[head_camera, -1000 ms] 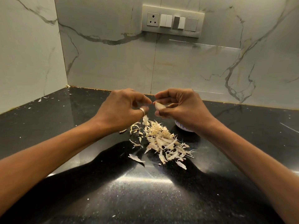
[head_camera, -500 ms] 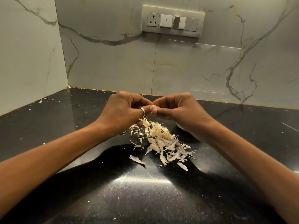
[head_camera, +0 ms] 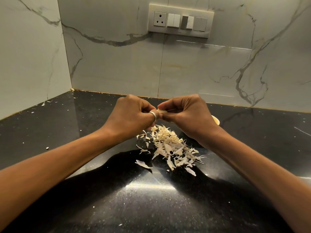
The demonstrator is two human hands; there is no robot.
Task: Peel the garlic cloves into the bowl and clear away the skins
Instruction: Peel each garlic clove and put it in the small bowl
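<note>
Above the skin pile [head_camera: 170, 145] on the bench [head_camera: 84, 132], your left hand [head_camera: 129, 115] and right hand [head_camera: 186, 113] meet, each grip pinching the garlic clove [head_camera: 162, 112] between them; it seems to lie crosswise, hand to hand.

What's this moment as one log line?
phase: peeling | left hand and right hand: both pinching garlic clove | skins: heaped on counter beneath hands
</note>
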